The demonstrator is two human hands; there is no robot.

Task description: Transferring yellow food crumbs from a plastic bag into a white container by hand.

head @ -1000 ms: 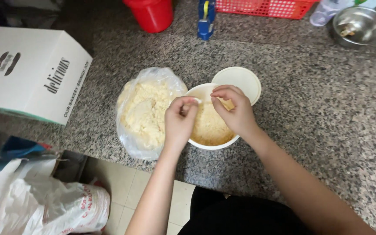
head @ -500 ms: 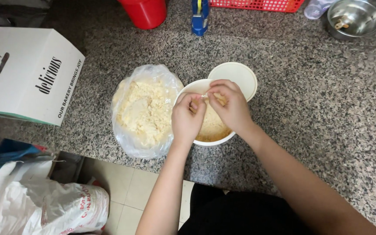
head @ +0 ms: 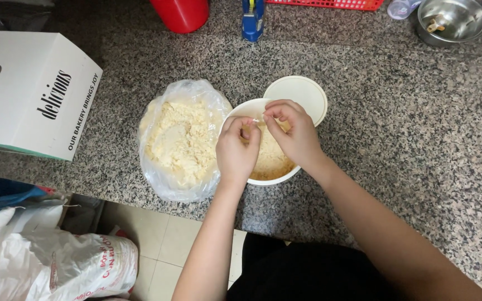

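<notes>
A white bowl point(head: 242, 110) holding pale yellow crumbly dough sits on the granite counter point(head: 397, 134). Both hands hover over it. My left hand point(head: 235, 150) and my right hand point(head: 292, 134) have their fingertips pinched together above the bowl, and a small clear or whitish bit seems to be held between them; what it is cannot be told. An open clear plastic bag point(head: 182, 139) with more of the crumbly dough lies touching the bowl's left side. A round white lid point(head: 302, 92) lies behind the bowl.
A white cardboard box point(head: 29, 95) stands at the left. At the back are a red cup point(head: 181, 14), a blue object point(head: 252, 19), a red basket point(head: 330, 3) and a metal bowl point(head: 452, 21). White sacks point(head: 57, 267) lie on the floor below the counter edge.
Both hands have shifted slightly over the bowl, fingertips staying pinched close together. The camera view has moved a little; bag, bowl and lid have stayed in place.
</notes>
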